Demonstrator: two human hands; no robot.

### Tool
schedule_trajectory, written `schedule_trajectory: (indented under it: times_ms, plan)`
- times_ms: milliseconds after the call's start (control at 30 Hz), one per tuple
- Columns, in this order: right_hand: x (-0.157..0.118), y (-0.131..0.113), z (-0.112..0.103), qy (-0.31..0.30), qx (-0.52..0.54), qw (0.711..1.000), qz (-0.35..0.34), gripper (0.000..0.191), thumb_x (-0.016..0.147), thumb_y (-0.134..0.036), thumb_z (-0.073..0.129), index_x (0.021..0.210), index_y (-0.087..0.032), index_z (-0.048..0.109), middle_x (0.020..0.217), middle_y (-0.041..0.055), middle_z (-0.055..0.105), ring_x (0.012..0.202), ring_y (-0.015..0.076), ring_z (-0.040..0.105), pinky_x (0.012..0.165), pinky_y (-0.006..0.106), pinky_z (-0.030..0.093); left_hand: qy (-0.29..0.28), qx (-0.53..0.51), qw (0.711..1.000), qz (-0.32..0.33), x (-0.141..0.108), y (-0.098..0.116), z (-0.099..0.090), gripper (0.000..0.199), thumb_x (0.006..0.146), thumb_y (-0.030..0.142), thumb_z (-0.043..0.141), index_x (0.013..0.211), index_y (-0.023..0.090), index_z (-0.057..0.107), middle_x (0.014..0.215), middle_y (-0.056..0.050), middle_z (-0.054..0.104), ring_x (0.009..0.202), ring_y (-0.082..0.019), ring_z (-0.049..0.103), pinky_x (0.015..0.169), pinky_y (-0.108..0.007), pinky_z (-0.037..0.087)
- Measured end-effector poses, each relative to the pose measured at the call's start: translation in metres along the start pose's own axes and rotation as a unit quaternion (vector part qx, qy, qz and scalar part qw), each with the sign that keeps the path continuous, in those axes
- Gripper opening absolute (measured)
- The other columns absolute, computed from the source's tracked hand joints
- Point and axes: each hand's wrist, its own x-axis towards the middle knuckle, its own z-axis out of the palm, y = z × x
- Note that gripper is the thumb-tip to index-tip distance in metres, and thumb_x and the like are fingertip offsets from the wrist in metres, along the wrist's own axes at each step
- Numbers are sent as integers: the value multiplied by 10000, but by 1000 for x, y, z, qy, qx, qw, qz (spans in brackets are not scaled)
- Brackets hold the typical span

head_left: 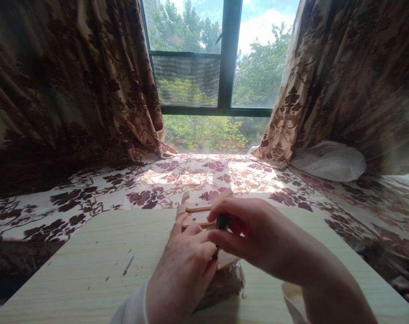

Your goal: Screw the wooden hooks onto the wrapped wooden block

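The main danger, I think, is a slip; the tool [222, 221] is standing nearly upright, its lower end is passing close beside the fingers of the left hand [188, 265], and if the push is going off its line, the point could be sliding into a finger or scratching the wood [200, 219]; the tip is hiding behind the left hand, so I cannot tell whether it is sitting well on its place. The wood could also be rocking, because its near part seems to be resting over a wrapped bundle [229, 284], whose ragged surface may be giving way under pressure; a weak hold from the left could be letting the wood turn. The thin rod [128, 265] is lying loose on the left of the table [89, 256], among dark crumbs [107, 279]; a sleeve could be brushing it away.

As for the grip, the right hand [258, 231] is holding the tool narrowly, thumb and fingers closing around its dark handle from the right; the left grip is holding the wood from above, fingers spreading over it and thumb lying at the near right side. The wood is lying at the far middle of the table, under the left fingers, and its far end is showing beyond both hands.
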Motion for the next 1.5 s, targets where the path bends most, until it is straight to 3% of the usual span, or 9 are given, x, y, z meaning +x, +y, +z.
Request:
schedule_trajectory:
  times_ms: [100,267,467,733,1133,1267,1333,1433,1500]
  plan:
    - [0,-1,1,-13,20,999,-24,64,797,-189,558,816,-202,617,653,-36,560,587,92,463,537,228,330,4,0,1000,6,-1,-1,2,103,782,178,565,727,241,624,924,35,649,943,-211,525,1049,-534,209]
    - [4,3,1,1,3,1000,10,104,800,-254,582,724,-187,556,644,-24,562,594,102,459,551,239,337,-37,24,999,-17,1,1,0,154,776,199,574,625,222,592,767,18,638,890,-209,533,1052,-539,202]
    - [2,2,2,-3,6,1000,0,100,815,-276,564,759,-206,521,641,-51,525,591,90,443,538,229,321,-26,31,999,-10,1,2,-2,172,762,226,583,591,220,574,681,21,617,823,-203,542,1060,-540,184]
    - [2,5,2,14,-42,999,31,128,812,-273,543,739,-205,463,617,-52,484,568,98,392,509,243,276,-62,19,997,-33,3,4,-5,53,751,218,608,705,236,626,804,27,642,885,-210,534,1048,-538,192]
    - [11,8,7,8,-41,999,22,86,844,-265,499,792,-196,503,639,-38,510,586,101,416,534,235,291,-35,32,997,-54,0,3,2,56,735,199,613,686,223,603,747,28,619,875,-196,528,1064,-486,199]
    - [16,-1,-9,-41,-130,990,30,100,824,-259,510,763,-187,543,607,-30,526,543,96,395,498,233,265,-32,46,997,-50,1,3,3,108,768,216,573,662,228,589,738,11,608,887,-208,524,1042,-490,215]
    - [22,-8,-21,-104,-170,980,-5,49,781,-213,542,775,-198,588,618,-28,555,534,92,394,483,226,254,-28,44,997,-51,1,2,3,123,772,215,561,652,230,585,729,10,606,871,-213,522,1026,-507,221]
    - [32,-19,-33,-218,-227,948,-53,127,729,-107,534,764,-192,622,632,-12,577,523,90,384,479,228,260,-25,19,998,-51,1,3,2,130,755,187,562,632,228,575,773,20,628,868,-213,523,1014,-522,217]
    - [37,-24,-36,-258,-270,924,-75,162,719,-62,508,741,-170,626,642,7,588,528,94,389,484,236,267,-26,5,998,-51,1,3,1,129,737,173,569,619,223,568,795,27,638,870,-212,527,1012,-524,212]
